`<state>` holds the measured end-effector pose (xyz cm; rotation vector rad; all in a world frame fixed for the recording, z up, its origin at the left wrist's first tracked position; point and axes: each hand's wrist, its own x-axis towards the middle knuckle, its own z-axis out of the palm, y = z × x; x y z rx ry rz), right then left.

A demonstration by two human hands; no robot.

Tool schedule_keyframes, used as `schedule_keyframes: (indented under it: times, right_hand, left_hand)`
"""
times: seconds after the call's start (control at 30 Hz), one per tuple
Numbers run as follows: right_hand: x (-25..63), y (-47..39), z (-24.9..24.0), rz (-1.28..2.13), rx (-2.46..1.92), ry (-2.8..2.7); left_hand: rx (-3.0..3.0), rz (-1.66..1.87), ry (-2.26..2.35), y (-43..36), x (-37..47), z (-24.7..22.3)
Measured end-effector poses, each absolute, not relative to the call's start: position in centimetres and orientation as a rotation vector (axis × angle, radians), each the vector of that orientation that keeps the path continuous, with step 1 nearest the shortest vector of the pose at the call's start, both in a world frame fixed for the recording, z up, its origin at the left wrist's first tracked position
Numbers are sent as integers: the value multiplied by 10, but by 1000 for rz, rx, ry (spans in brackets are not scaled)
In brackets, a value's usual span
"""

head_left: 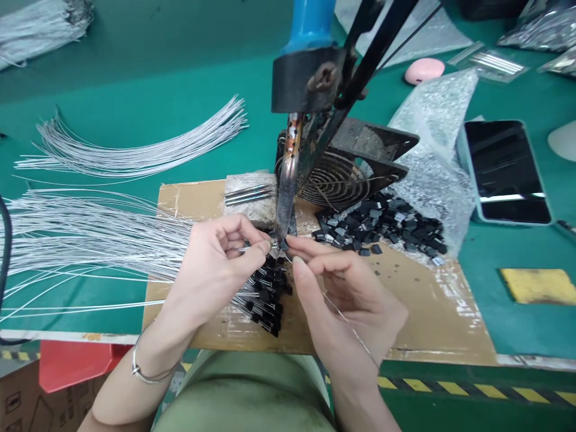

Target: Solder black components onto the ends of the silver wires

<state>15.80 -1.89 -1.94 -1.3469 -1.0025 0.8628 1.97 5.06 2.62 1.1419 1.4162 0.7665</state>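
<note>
Just under the tip of an upright soldering iron (287, 204), my two hands meet over brown cardboard. My left hand (225, 252) is pinched on a thin metallic piece near the tip. Thumb and forefinger of my right hand (346, 294) close on a thin wire (353, 330) that trails down across the palm. A small dark piece sits between the fingertips; its details are too small to tell. Below my left fingers lies a bundle of black-tipped wires (265, 300). Long white wires (90, 234) spread out at the left.
Behind the iron stands a black fan (342, 177). Small black connectors (382, 222) are heaped to its right, beside bubble wrap (441, 132). A phone (506, 171) and yellow sponge (537, 285) lie right. Another wire bundle (148, 150) rests at upper left.
</note>
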Motion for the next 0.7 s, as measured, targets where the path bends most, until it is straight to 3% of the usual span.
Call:
schedule_keyframes:
  times: [0.43, 0.7]
  right_hand:
    - [161, -19, -23, 831, -1368, -928]
    - [168, -23, -33, 817, -1443, -1354]
  left_hand:
    - [1276, 674, 1467, 39, 13, 22]
    - [1574, 603, 1389, 18, -7, 18]
